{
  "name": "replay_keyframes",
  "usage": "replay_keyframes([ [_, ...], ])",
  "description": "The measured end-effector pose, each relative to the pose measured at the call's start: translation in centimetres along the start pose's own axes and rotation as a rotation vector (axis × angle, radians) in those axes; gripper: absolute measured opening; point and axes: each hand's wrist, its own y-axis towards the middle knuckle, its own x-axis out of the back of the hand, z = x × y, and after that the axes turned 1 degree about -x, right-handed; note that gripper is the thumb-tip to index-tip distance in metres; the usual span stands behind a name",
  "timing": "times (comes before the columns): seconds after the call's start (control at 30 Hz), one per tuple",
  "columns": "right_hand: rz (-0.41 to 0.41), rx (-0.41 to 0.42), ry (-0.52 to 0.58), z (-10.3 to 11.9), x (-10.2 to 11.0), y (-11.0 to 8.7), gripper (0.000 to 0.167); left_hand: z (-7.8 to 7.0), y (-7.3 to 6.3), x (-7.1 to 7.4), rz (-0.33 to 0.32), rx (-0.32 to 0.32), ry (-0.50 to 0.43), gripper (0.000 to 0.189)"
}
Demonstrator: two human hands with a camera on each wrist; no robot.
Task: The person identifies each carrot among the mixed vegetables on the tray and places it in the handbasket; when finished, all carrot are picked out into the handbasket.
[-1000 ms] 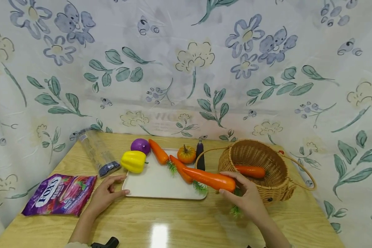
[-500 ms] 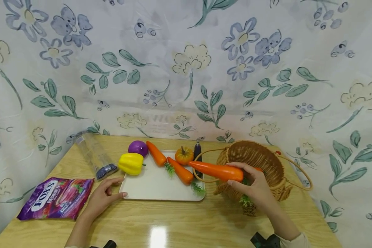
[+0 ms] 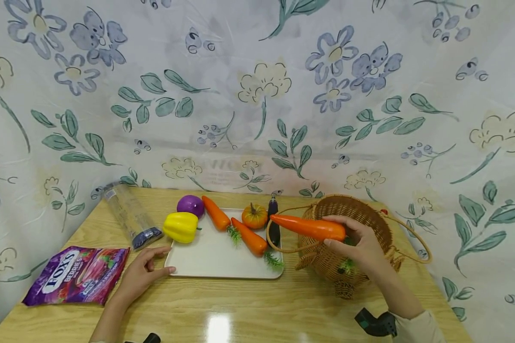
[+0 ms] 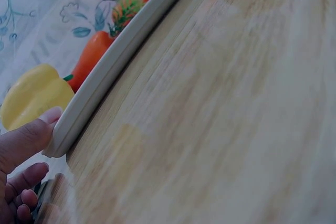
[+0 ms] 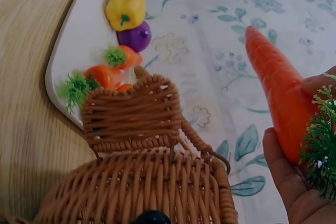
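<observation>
My right hand grips an orange carrot by its thick end, green leaves showing near the palm in the right wrist view. The carrot is raised in front of the wicker basket, its tip pointing left. My left hand is at the left edge of the white tray, with the thumb touching the rim at the near corner. On the tray lie two more carrots, a pumpkin and an eggplant. A yellow bell pepper and a purple round vegetable sit at its left side.
A purple FOX'S candy bag lies left of my left hand. Behind it is a clear plastic packet with a dark end. A floral cloth hangs behind the wooden table. The basket handle reaches over the tray's right edge.
My right hand has lifted the carrot and moved it right, in front of the basket, away from the tray. The left hand stays at the tray edge. The head view has shifted slightly.
</observation>
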Motion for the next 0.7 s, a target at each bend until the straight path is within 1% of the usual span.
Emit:
replay_keyframes([
  [0.23,0.021,-0.025,0.009,-0.1,1.2,0.6,0.045,0.0,0.0,0.0,0.000,-0.001,-0.005,0.056],
  [0.3,0.029,-0.018,0.011,-0.3,1.6,0.9,0.044,0.1,0.0,0.0,0.000,0.000,-0.003,0.055],
  [0.43,0.024,0.004,-0.036,-0.5,2.6,1.3,0.043,0.0,0.0,0.0,-0.001,0.000,-0.004,0.055],
  [0.53,0.023,-0.011,-0.089,-0.5,3.6,1.6,0.043,0.1,0.0,0.0,0.000,0.000,-0.003,0.055],
  [0.6,0.030,-0.020,-0.104,-0.5,4.3,1.8,0.043,0.1,0.0,-0.1,0.001,0.000,0.005,0.055],
  [0.7,0.044,-0.023,-0.092,-0.6,5.4,2.1,0.043,0.1,0.0,-0.1,0.003,0.000,0.015,0.056],
])
